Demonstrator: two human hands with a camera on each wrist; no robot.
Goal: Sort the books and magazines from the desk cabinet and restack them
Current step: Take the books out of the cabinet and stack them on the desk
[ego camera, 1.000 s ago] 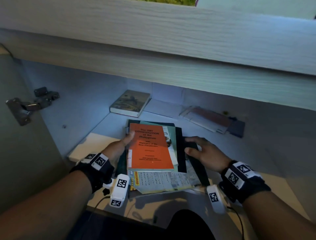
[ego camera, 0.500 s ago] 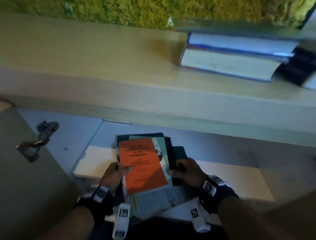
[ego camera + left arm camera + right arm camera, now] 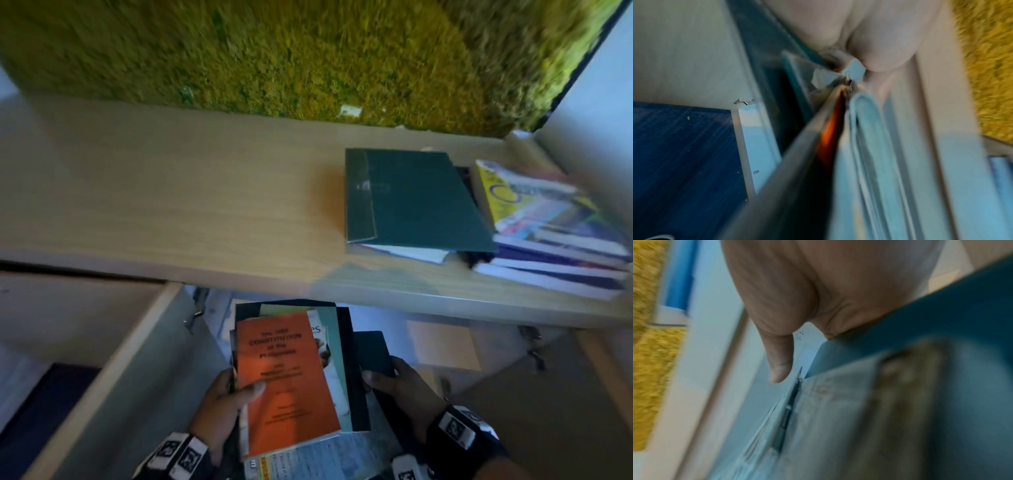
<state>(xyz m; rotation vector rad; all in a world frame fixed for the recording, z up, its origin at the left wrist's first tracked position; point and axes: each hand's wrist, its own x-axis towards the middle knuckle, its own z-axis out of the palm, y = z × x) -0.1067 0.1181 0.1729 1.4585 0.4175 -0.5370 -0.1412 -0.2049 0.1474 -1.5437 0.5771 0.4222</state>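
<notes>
I hold a loose stack of books and magazines (image 3: pixel 294 377) below the desk's front edge, an orange booklet (image 3: pixel 284 383) on top. My left hand (image 3: pixel 226 401) grips the stack's left side, thumb across the orange cover. My right hand (image 3: pixel 394 380) grips the right side, fingers curled around a dark book (image 3: pixel 373 353). The left wrist view shows the stack edge-on with the orange cover (image 3: pixel 830 129). The right wrist view is blurred, with my thumb (image 3: pixel 779 356) above the dark cover (image 3: pixel 920 337).
On the wooden desk top (image 3: pixel 171 205) at the right lie a green book (image 3: pixel 418 198) on other books and a pile of colourful magazines (image 3: pixel 548 226). A green mossy wall panel (image 3: pixel 274 51) stands behind. The open cabinet door (image 3: pixel 113 370) hangs at my left.
Both hands have lifted the stack out of the cabinet and toward me. The view has tilted up from the cabinet interior to the desk top and its books.
</notes>
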